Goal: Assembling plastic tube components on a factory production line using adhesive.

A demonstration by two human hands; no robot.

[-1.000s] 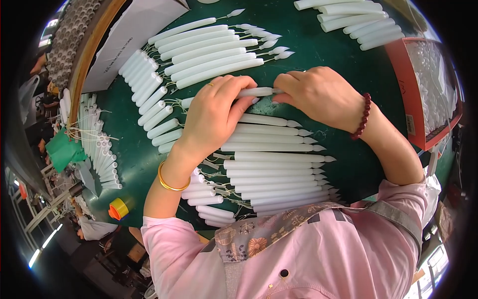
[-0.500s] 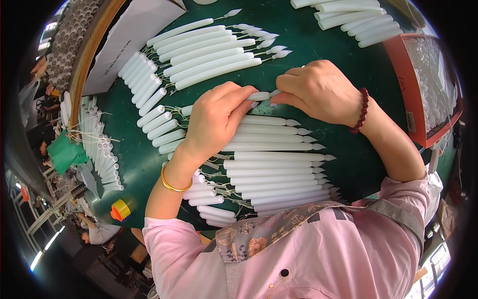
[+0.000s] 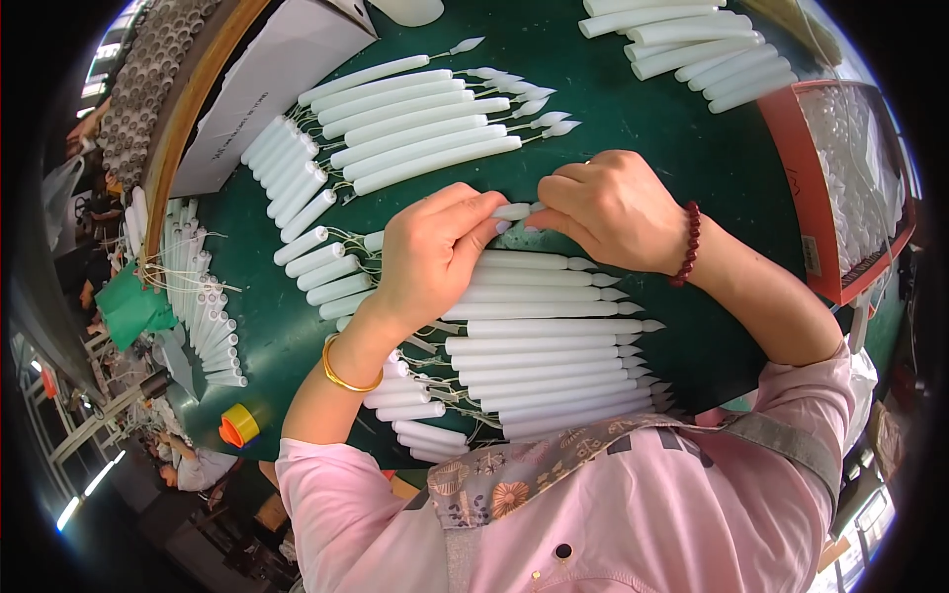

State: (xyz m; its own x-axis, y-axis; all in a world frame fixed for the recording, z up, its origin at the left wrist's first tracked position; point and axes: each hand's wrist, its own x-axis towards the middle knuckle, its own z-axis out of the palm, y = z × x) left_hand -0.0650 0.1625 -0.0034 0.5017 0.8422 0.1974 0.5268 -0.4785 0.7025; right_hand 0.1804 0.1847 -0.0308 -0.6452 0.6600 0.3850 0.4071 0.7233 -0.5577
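Note:
My left hand (image 3: 430,247), with a gold bangle at its wrist, is closed around a white LED taper candle (image 3: 512,211); only its end shows past my fingertips. Facing it, my right hand (image 3: 623,212) pinches at that same end, and the flame-shaped tip there is mostly hidden by my fingers. Below my hands lies a row of white candles (image 3: 554,327) with flame tips fitted on their right ends. Farther off, another group of white tubes (image 3: 425,128) has flame tips hanging out on wires. Short white cylinders (image 3: 314,259) are wired to the left ends.
Plain white tubes (image 3: 697,44) are piled at the far right. A red box (image 3: 816,198) of clear-wrapped pieces stands at the right. On the left are a white carton (image 3: 232,124), a bundle of wired cylinders (image 3: 203,306) and a yellow-orange tape roll (image 3: 238,425) on the green table (image 3: 262,346).
Both hands have drawn slightly closer together, the right one shifting left, so less of the flame tip shows. The whole view has shifted a little. Both grips stay closed.

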